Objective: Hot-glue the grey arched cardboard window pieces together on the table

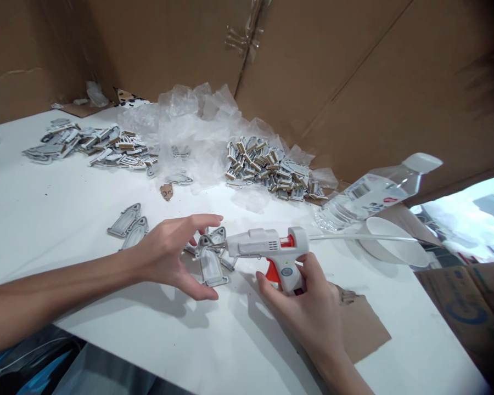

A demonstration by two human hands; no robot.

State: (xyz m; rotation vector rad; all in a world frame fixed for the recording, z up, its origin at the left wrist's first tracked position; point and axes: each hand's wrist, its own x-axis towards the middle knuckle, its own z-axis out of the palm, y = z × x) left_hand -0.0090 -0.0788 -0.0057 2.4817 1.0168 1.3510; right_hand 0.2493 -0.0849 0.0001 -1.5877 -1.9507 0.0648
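My right hand (308, 302) is closed around the handle of a white hot glue gun (259, 241) with a red trigger. A clear glue stick (362, 237) runs out of its back end. The gun's nozzle points left, over a small grey-and-white lantern-shaped piece (212, 267). My left hand (177, 252) is beside that piece, thumb and fingers spread apart around its left side. Whether any fingertip touches it I cannot tell. Several similar pieces lie partly hidden under and behind it. Two more pieces (125, 220) rest on the table behind my left wrist.
Piles of similar pieces (267, 167) and clear plastic bags (197, 120) lie along the cardboard wall (181, 49). At right a tilted water bottle (374, 189) leans above a white round container (389, 241). A cardboard scrap (364, 323) lies by my right wrist on the white table (214, 351).
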